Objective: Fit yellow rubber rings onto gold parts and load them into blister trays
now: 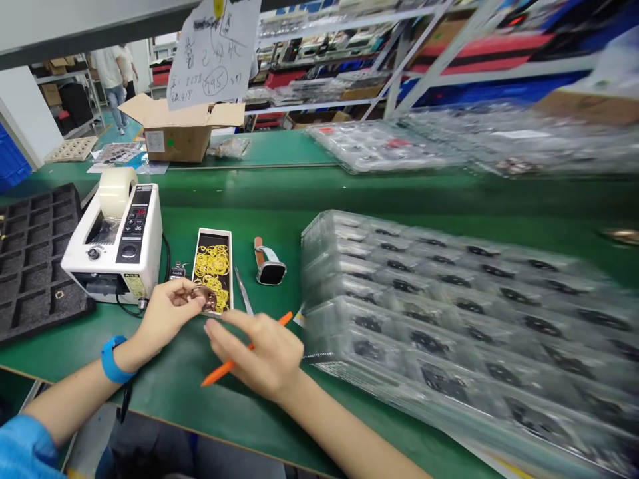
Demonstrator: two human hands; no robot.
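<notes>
My left hand [170,311] pinches a small round, shiny brownish metal piece [204,297] over the near end of a white box [230,266]. Inside that box lie many thin yellow rings [212,261]. My right hand [264,352] is just right of the left one, its fingers bent around a slim orange stick [218,374] pointed at its lower end; thumb and forefinger reach toward the metal piece without clearly touching it. Metal tweezers [243,291] lie beside the box. A smartwatch [271,271] with a light strap rests to their right.
A white tape dispenser [117,243] and a black foam tray [37,253] stand at left. Stacked clear plastic trays [439,319] with dark parts fill the right, blurred. Behind are an open carton [177,141], a hanging handwritten paper [212,53] and more clear trays [379,143].
</notes>
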